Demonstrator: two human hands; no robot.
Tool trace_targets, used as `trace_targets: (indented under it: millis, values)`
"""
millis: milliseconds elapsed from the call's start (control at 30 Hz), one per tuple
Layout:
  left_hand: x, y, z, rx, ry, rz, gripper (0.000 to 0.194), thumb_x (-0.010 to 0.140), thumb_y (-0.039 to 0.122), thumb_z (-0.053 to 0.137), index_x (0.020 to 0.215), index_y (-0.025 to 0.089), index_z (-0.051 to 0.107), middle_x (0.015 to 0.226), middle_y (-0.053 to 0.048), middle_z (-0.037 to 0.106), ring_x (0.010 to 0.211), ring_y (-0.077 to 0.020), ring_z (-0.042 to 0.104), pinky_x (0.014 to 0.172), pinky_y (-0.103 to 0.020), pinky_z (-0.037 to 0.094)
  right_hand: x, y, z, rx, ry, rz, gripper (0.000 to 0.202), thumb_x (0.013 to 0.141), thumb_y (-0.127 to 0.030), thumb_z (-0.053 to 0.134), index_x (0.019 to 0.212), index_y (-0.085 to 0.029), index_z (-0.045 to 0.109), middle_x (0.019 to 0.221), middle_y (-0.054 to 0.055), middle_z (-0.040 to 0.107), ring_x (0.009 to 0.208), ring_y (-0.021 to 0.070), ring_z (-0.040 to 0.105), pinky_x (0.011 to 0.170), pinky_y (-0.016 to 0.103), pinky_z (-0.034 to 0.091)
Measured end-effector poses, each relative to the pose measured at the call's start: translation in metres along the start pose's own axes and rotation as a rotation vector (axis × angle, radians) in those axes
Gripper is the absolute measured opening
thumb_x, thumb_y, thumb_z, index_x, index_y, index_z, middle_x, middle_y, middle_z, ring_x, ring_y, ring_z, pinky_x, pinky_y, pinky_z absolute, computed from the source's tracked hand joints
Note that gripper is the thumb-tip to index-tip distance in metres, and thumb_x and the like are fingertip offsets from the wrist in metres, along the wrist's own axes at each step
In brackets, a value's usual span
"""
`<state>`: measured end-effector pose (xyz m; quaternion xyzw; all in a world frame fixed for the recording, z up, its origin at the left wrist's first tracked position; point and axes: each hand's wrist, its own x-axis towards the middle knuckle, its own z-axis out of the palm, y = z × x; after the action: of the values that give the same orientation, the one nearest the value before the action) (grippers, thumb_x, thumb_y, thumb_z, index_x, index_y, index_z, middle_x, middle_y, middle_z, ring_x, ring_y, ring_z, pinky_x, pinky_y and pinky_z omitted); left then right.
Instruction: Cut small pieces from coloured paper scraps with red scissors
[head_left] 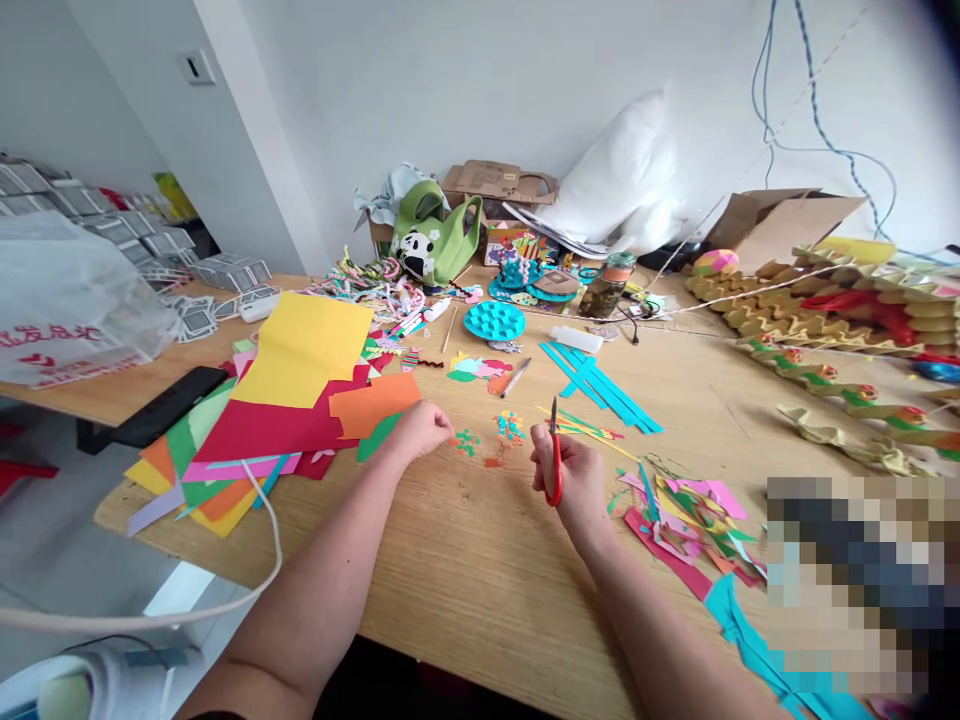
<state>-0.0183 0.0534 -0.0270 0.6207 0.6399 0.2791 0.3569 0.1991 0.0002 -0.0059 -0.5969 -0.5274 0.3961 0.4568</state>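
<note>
My right hand is closed round a pair of scissors with red handles, the blades pointing up and away from me. My left hand is pinched, its fingertips at the edge of a small heap of green paper bits; whatever they hold is too small to make out. Between the hands lie blue, yellow and orange paper snippets. Thin yellow and green paper strips are just beyond the scissors, with long blue paper strips farther back.
Stacked coloured paper covers the left of the table. Paper scraps lie at the right, near egg cartons. A pen, a blue plate, a jar and a green panda bag stand farther back. A white cable hangs left.
</note>
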Motion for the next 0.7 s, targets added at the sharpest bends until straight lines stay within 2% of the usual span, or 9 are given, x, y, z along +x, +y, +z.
trace_targets:
  millis: [167, 467, 600, 700]
  values:
    - [-0.005, 0.007, 0.001, 0.163, 0.04, 0.094, 0.015, 0.058, 0.012, 0.068, 0.047, 0.022, 0.064, 0.064, -0.004, 0.066, 0.064, -0.0185, 0.058, 0.061, -0.027, 0.038, -0.001, -0.003, -0.001, 0.016, 0.02, -0.007, 0.057, 0.077, -0.069, 0.053, 0.054, -0.017, 0.052, 0.036, 0.001, 0.05, 0.033, 0.0114, 0.044, 0.036, 0.022, 0.034]
    - [-0.004, 0.002, -0.002, 0.167, 0.085, 0.095, 0.013, 0.059, 0.013, 0.07, 0.05, 0.022, 0.065, 0.067, -0.004, 0.064, 0.07, -0.0199, 0.059, 0.066, -0.028, 0.041, -0.001, -0.001, -0.001, -0.001, 0.044, -0.035, 0.056, 0.079, -0.067, 0.053, 0.055, -0.016, 0.054, 0.036, 0.001, 0.05, 0.031, 0.0104, 0.042, 0.034, 0.022, 0.032]
    - [-0.006, 0.009, 0.0, 0.36, 0.14, 0.119, 0.007, 0.068, 0.016, 0.065, 0.063, 0.02, 0.068, 0.083, -0.007, 0.064, 0.078, -0.02, 0.059, 0.071, -0.029, 0.042, -0.001, 0.0, -0.002, 0.022, 0.105, -0.058, 0.055, 0.08, -0.066, 0.054, 0.055, -0.016, 0.055, 0.037, 0.001, 0.051, 0.032, 0.0104, 0.043, 0.034, 0.021, 0.032]
    - [-0.011, 0.018, 0.01, 0.312, 0.093, 0.254, 0.007, 0.073, 0.024, 0.065, 0.076, 0.02, 0.07, 0.089, -0.006, 0.063, 0.083, -0.0193, 0.059, 0.074, -0.028, 0.043, 0.0, 0.002, -0.003, 0.064, 0.143, -0.05, 0.054, 0.079, -0.065, 0.055, 0.056, -0.016, 0.056, 0.038, 0.0, 0.051, 0.031, 0.0103, 0.043, 0.034, 0.021, 0.031]
